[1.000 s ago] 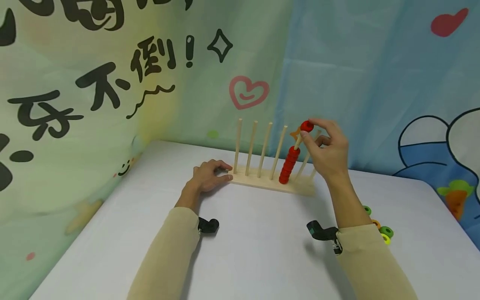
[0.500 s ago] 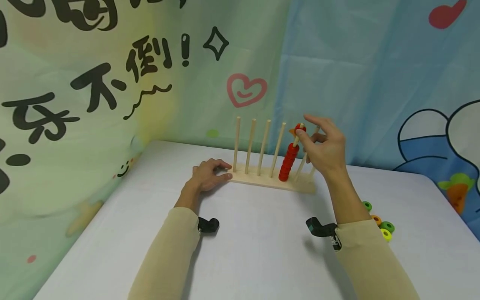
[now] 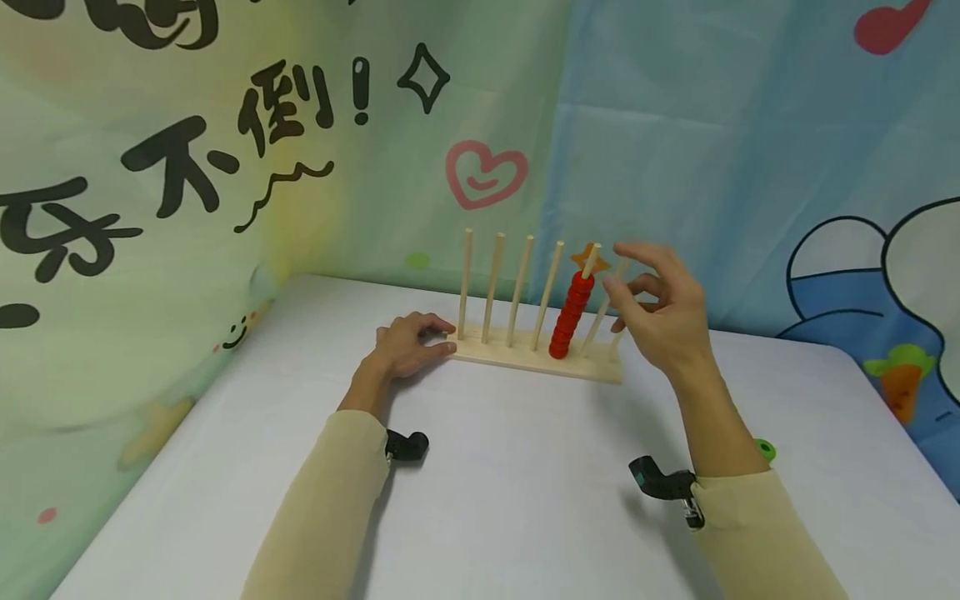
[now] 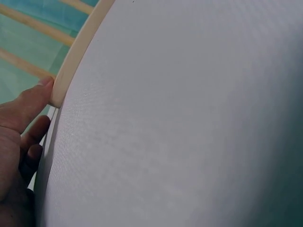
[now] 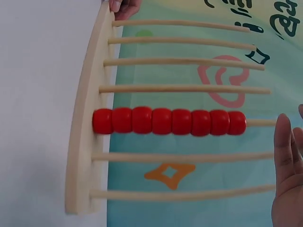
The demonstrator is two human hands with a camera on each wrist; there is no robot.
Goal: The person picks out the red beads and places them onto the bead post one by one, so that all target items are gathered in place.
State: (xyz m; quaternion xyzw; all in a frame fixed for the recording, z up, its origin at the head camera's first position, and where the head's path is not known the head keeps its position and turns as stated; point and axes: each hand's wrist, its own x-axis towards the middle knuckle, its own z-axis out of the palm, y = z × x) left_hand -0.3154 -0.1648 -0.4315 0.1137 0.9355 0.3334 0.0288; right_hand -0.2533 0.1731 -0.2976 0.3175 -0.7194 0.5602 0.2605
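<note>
A wooden peg rack [image 3: 498, 353] stands on the white table, with a row of upright pegs on a flat base. My left hand [image 3: 408, 343] grips the base's left end between thumb and fingers; in the left wrist view the thumb [image 4: 35, 101] lies against that end. Several red beads [image 5: 165, 121] are stacked on one peg, down to the base, with the peg's tip bare above them. Beside that peg's top my right hand [image 3: 663, 308] is held up, its fingers loosely bent with nothing between them. The other pegs carry no beads.
A green bead [image 3: 765, 450] lies on the table [image 3: 517, 483] by the right forearm, which hides the area behind it. A printed cloth [image 3: 660, 158] hangs close behind the rack. Each wrist wears a small black camera [image 3: 663, 479].
The right hand has let go of a red bead, which slid down the peg onto the stack. That hand has since moved slightly right and away. The left hand keeps its grip.
</note>
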